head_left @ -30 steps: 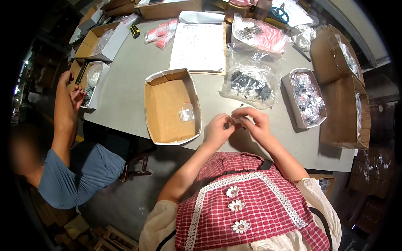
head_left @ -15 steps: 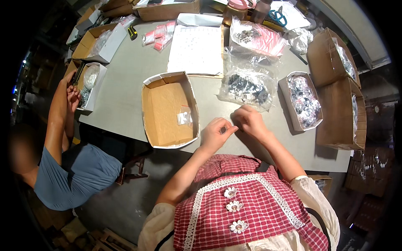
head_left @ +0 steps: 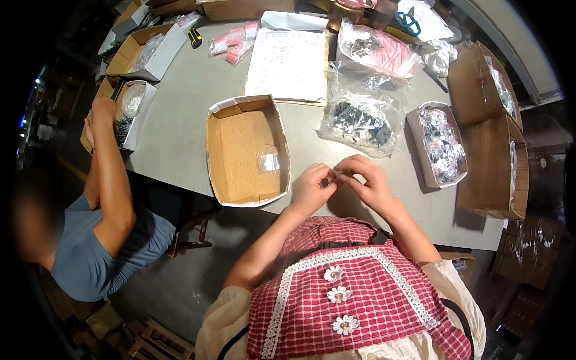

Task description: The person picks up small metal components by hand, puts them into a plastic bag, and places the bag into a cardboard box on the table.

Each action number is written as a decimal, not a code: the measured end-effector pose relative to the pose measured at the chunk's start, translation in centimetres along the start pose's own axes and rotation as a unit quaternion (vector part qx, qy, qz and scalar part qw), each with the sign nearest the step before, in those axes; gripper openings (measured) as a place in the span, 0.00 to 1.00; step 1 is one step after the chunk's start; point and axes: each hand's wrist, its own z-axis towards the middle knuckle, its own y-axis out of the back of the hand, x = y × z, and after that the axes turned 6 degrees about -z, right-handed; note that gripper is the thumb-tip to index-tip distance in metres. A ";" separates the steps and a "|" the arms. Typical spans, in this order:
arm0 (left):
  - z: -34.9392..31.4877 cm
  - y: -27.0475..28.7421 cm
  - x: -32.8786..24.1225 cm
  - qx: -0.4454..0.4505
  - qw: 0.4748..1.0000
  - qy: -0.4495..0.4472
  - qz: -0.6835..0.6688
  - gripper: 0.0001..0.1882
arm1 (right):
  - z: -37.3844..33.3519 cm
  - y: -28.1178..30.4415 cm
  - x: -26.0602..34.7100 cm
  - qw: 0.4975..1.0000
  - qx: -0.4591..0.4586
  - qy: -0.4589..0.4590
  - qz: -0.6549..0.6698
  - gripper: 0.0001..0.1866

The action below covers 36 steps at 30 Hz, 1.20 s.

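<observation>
My left hand [head_left: 309, 192] is closed around a small dark flat piece [head_left: 324, 182] that shows between thumb and fingers. At its fingertips my right hand [head_left: 370, 181] is pinched, thumb against fingers; whatever lies in that pinch is too small to make out. Left of my hands stands an open cardboard box [head_left: 240, 150] with a white rim. Inside it lies a small clear zip bag [head_left: 270, 162] holding something white. Just beyond my right hand is a larger clear plastic bag [head_left: 359, 125] of small black and silvery parts.
A white box [head_left: 443, 147] of small wrapped pieces stands at right, beside stacked brown cartons [head_left: 489, 171]. A paper sheet on a board [head_left: 287, 66], red-edged bags [head_left: 234, 42], a yellow cutter [head_left: 195, 38] and blue-handled scissors [head_left: 408, 23] lie farther back. Another person [head_left: 108, 240] works at left.
My right hand has come against the left hand's fingertips, its fingers bent into a pinch. The view has shifted slightly. At left, the other person's arm has moved across the box there.
</observation>
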 end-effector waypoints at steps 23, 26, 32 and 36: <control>-0.3 1.0 0.9 0.161 0.981 0.076 -0.082 0.20 | -0.5 0.5 0.3 0.973 0.098 0.181 -0.109 0.16; -1.0 0.3 2.4 0.132 0.988 -0.002 -0.086 0.20 | -0.7 -0.3 0.3 0.975 0.121 0.153 -0.106 0.17; -0.9 0.2 0.2 0.100 0.994 -0.021 -0.037 0.23 | -1.8 -1.1 0.6 0.995 0.044 0.062 -0.065 0.13; -1.0 0.4 -1.4 0.062 0.997 0.018 -0.048 0.16 | -2.4 -1.3 -1.6 0.998 -0.020 0.008 -0.051 0.10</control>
